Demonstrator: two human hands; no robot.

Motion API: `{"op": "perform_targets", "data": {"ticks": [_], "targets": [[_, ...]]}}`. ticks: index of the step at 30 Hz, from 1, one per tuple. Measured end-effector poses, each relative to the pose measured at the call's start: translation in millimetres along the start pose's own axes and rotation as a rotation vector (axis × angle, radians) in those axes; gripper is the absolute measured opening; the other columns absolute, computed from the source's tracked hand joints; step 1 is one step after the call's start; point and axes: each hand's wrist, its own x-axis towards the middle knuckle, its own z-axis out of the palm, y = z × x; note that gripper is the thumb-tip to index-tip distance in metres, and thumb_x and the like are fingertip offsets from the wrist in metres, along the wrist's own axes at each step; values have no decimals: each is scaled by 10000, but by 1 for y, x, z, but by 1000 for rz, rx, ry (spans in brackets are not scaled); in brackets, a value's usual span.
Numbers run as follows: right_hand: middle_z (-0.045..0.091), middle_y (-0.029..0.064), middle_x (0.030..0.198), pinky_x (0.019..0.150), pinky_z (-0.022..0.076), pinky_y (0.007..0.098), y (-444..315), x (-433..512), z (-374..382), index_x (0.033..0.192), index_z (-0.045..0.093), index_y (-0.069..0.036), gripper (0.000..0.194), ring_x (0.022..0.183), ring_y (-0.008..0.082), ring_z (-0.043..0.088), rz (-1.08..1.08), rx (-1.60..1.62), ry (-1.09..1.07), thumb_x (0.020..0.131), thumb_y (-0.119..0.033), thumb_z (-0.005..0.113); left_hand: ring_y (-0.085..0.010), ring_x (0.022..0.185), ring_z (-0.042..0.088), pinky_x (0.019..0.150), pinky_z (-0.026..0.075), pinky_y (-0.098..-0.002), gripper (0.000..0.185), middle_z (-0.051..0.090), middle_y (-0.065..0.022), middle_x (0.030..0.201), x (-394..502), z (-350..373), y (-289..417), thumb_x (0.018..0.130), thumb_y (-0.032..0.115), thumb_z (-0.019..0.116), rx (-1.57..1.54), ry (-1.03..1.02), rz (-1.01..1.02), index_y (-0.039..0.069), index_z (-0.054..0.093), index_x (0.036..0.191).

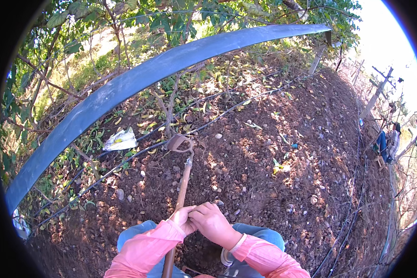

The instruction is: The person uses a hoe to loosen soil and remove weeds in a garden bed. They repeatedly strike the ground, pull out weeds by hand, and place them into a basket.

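My left hand (183, 220) and my right hand (213, 222) meet low in the middle of the view, above my knees. Their fingers touch and are bent together; anything small pinched between them is hidden. Beneath my left hand and wrist runs the wooden handle (183, 189) of a hoe; whether that hand grips it I cannot tell. The metal hoe head (179, 143) rests on the soil ahead, close to a thin vine trunk (171, 111). Pink sleeves cover both my arms, and my legs in blue jeans (260, 234) are bent below.
A long blue-grey strip (160, 66) arches across the view before leafy vines (170, 27). Black irrigation hoses (125, 162) cross the stony soil (257, 166). Crumpled white sheeting (121, 140) lies left of the hoe head. Another person (389, 144) is far right, near a leaning post (377, 93).
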Motion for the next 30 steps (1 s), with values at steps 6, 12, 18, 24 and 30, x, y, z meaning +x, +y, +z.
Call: {"op": "perform_targets", "data": {"ticks": [6, 12, 18, 24, 30], "targets": [[592, 63, 769, 735, 440, 381, 2, -3, -2, 851, 565, -75, 121, 794, 263, 584, 131, -54, -9, 780, -119, 652, -211, 905, 666, 844, 568, -421, 202, 641, -98, 973, 5, -8, 1, 974, 128, 455, -235, -189, -182, -13, 554, 1079], [616, 87, 795, 761, 444, 401, 5, -6, -6, 859, 598, -62, 112, 820, 281, 594, 177, -5, -96, 799, -127, 666, -203, 824, 646, 798, 558, -402, 163, 625, -82, 933, 11, -13, -5, 961, 97, 469, 5, 123, -33, -6, 563, 1044], [638, 111, 1000, 861, 455, 404, -1, -5, -7, 951, 634, -31, 183, 982, 297, 591, 65, 81, 48, 801, -127, 677, -209, 824, 640, 725, 550, -351, 156, 631, -97, 922, 7, -21, 11, 940, 31, 484, 83, -18, 193, -17, 598, 1036], [636, 125, 1135, 855, 452, 411, 5, -7, -5, 969, 632, -23, 200, 1008, 300, 583, 111, 89, 60, 809, -136, 675, -157, 631, 548, 492, 412, -274, 168, 588, -60, 819, 1, -11, 14, 971, 96, 502, 92, 154, 175, 12, 594, 1083], [594, 182, 1117, 894, 422, 477, 9, -16, 15, 1180, 538, -15, 400, 1057, 364, 558, 462, 76, 117, 821, -146, 657, -75, 403, 329, 359, 243, -231, 299, 392, 46, 582, -5, 5, 12, 1016, 369, 502, 177, 284, 212, 77, 545, 966]]}}
